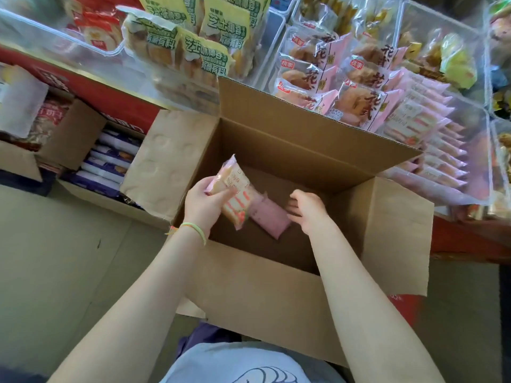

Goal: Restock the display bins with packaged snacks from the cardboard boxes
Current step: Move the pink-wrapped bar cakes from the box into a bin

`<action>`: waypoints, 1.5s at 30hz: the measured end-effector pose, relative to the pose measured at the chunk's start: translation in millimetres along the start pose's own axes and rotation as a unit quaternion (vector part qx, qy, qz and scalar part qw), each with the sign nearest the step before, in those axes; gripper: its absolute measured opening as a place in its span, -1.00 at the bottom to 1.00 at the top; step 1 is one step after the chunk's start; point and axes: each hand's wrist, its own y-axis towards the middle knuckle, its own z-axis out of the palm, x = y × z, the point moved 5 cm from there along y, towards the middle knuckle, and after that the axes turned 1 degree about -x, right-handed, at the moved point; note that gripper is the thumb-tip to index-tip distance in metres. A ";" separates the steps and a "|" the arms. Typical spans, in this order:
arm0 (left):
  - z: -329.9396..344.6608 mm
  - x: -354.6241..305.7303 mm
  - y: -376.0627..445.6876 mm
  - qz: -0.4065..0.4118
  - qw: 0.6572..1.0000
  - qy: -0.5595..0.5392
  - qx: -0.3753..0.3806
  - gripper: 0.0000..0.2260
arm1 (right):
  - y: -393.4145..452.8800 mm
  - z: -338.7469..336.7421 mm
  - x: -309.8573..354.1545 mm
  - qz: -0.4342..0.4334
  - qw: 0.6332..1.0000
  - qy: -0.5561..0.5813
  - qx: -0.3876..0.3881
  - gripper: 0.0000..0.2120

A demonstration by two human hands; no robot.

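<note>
left hand point(203, 201) grips snack pack point(235, 193); right hand point(307, 210) loosely open over box point(276, 286), fingertips blurred.

Green wristband point(193, 230), light-blue printed shirt point(243, 363)

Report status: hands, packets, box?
Left hand grips a sandwich packet. Right hand open, reaching for pink packet on the floor of the cardboard box. Nothing blocking.

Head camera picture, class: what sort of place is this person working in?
Probably a snack shop's display area: clear display bins hold rows of packaged snacks, and opened cardboard boxes of stock stand on the floor below.
</note>
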 end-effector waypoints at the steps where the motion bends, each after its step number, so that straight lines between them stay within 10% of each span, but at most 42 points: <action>1: -0.8 1.5 1.9 0.040 0.995 0.087 -0.019 -0.87 | 15.0 2.5 -10.2 0.021 0.998 -0.053 -0.016 -0.63; 6: 4.9 11.6 3.6 0.184 0.888 0.418 -0.061 -0.73 | 60.2 35.7 -43.9 -0.046 0.918 -0.392 0.020 -0.17; 14: 0.6 25.4 15.6 0.191 0.907 0.372 -0.058 -0.75 | 81.5 65.2 -63.2 -0.167 0.785 -0.597 0.018 -0.19; 21: 0.9 28.3 19.8 0.180 0.909 0.374 -0.042 -0.76 | 94.7 73.6 -66.1 -0.153 0.766 -0.624 0.003 -0.23; 25: 1.8 24.7 19.7 0.170 0.914 0.366 -0.040 -0.77 | 83.2 69.5 -57.2 -0.104 0.864 -0.488 0.059 -0.08; 29: -1.0 16.9 13.4 0.154 0.926 0.340 -0.055 -0.75 | 25.9 50.9 -37.2 -0.016 0.983 -0.103 0.151 -0.32; 36: 13.5 -10.4 -21.3 -0.005 0.999 -0.043 0.004 -0.86 | -85.7 -14.4 -4.3 -0.010 0.893 0.263 0.365 -0.50; 40: 55.7 -19.9 -43.9 -0.127 0.971 -0.177 0.101 -0.72 | -106.1 -52.5 22.0 -0.078 0.910 0.265 0.308 -0.19; 45: 126.5 -26.2 -75.3 -0.208 0.928 -0.207 0.231 -0.61 | -122.1 -117.6 52.0 -0.142 0.947 0.233 0.166 -0.55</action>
